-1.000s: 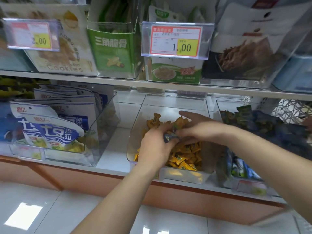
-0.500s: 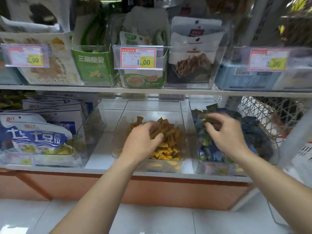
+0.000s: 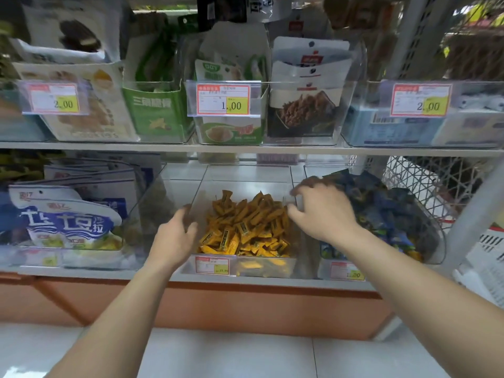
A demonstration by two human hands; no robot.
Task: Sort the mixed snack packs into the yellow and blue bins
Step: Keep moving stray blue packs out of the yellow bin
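Nearest me lay the pale floor tiles (image 3: pixel 223 356), with both bare forearms reaching up from them to the lower shelf (image 3: pixel 272 282). On that shelf the yellow bin (image 3: pixel 245 181), a clear tub with a price tag (image 3: pixel 212 265) on its front, sat straight ahead, heaped with yellow packs (image 3: pixel 245 227). My left hand (image 3: pixel 174 237) was at the tub's left wall, its grip clamped on that wall with thumb and curled fingers. My right hand (image 3: pixel 324 211) hung over the tub's right wall, fingers spread and bent down. I could not tell whether that grip had closed on anything. Just right of it stood the blue bin (image 3: pixel 434 249), full of blue packs (image 3: pixel 387 214). White-and-blue bags (image 3: pixel 65 222) filled a tub to the left. Farther back, the upper shelf (image 3: pixel 163 146) carried more clear tubs of snack pouches, and one tag (image 3: pixel 223 100) read 1.00.
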